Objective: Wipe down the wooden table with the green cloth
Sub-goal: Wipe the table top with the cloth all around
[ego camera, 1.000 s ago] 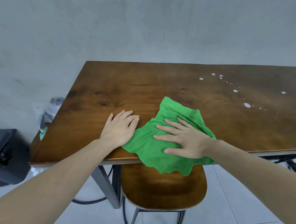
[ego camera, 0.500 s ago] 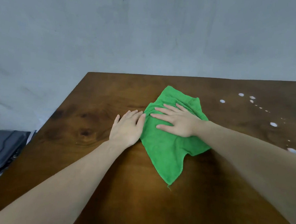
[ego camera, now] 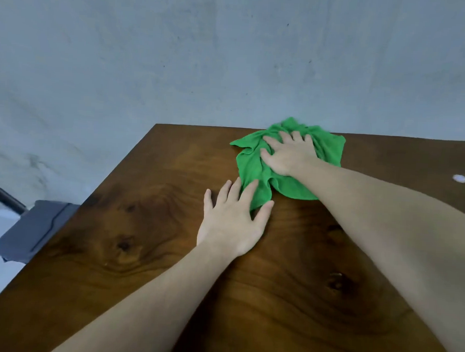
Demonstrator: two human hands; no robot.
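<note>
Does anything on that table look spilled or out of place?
Yes. One small white blob sits on the wooden table to the right of the green cloth, looking like a spill. The cloth is bunched at the table's far edge under the right hand.

One head-worn camera looks forward and down, close over the table (ego camera: 141, 251), toward the wall (ego camera: 178, 52) behind.

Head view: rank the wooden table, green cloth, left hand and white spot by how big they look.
1. wooden table
2. green cloth
3. left hand, close to the cloth's size and nearer the camera, so unsure
4. white spot
</note>
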